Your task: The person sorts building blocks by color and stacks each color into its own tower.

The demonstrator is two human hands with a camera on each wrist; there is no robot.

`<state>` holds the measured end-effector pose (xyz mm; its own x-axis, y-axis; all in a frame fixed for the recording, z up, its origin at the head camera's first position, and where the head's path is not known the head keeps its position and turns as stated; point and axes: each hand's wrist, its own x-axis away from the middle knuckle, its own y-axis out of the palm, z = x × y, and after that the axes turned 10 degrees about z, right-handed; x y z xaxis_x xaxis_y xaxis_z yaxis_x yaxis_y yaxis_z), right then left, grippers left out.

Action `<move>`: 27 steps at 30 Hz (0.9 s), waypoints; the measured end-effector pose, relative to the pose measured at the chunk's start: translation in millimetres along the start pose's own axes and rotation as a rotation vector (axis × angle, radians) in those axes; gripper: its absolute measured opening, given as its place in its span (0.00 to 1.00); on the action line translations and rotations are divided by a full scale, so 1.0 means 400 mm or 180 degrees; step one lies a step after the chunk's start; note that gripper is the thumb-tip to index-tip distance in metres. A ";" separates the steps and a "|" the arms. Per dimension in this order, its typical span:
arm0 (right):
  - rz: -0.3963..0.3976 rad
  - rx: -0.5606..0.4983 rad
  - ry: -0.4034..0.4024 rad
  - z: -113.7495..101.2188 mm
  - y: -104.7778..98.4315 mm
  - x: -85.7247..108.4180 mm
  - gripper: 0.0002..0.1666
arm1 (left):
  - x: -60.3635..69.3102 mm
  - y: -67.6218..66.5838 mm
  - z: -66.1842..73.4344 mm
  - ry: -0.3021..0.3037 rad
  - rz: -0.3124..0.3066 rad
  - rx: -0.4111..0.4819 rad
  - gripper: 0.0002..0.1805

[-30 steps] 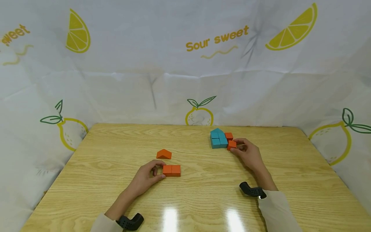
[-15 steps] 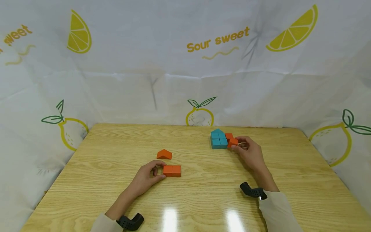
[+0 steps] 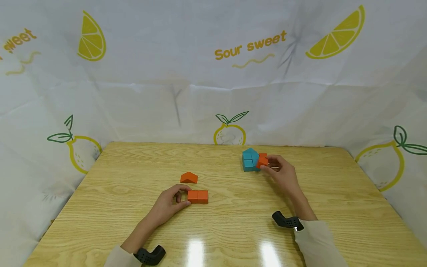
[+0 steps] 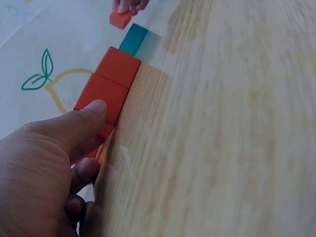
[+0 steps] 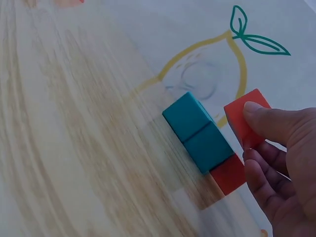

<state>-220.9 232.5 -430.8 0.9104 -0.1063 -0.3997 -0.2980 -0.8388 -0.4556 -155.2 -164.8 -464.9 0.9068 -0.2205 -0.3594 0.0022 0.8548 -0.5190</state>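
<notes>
Head view, right hand: Your right hand [image 3: 283, 174] is at 4 o'clock, thumb and fingers closed in a pinch on the held cube [image 3: 262, 161], an orange one.
Head view, teal group: The held cube overlaps the 3 o'clock edge of the teal group [image 3: 248, 163]. The resting orange block [image 3: 263, 155] shows just beyond, on the bench [image 3: 233, 222].
Head view, left hand: Your left hand [image 3: 166, 204] is at 7 o'clock, thumb in front and finger behind, gripping the 9 o'clock end of the orange pair [image 3: 198, 197].
Head view, roof piece: The orange roof piece [image 3: 189, 178] lies apart, at the pair's 11 o'clock.
Left wrist view, orange pair: At 10 o'clock, cubes side by side, your thumb on the nearer. Other fingertips are partly hidden.
Right wrist view, held cube: It looks lifted and tilted, near 1 o'clock of the resting orange block.
Right wrist view, care: Best to level the cube, square its faces and lower gently; a corner could nudge the teal row. A quiet left hand should spare the pair.
</notes>
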 end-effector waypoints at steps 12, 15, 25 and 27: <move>-0.0208 -0.0182 -0.0001 -0.124 0.034 0.022 0.23 | 0.000 -0.001 0.000 0.0030 0.0011 0.0012 0.20; -0.0241 -0.0192 -0.0008 -0.103 0.054 0.018 0.24 | -0.001 -0.001 0.000 0.0057 0.0008 0.0013 0.20; -0.0320 -0.0305 -0.0302 -0.107 0.099 0.024 0.23 | -0.002 -0.002 0.001 0.0068 0.0009 -0.0012 0.20; -0.0349 -0.0343 -0.0310 -0.114 0.106 0.027 0.23 | -0.001 -0.003 0.002 0.0058 0.0011 -0.0021 0.20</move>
<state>-210.5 171.5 -418.2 0.9021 0.0367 -0.4299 -0.1613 -0.8954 -0.4149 -155.4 -165.3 -463.7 0.8989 -0.2261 -0.3753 -0.0039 0.8524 -0.5228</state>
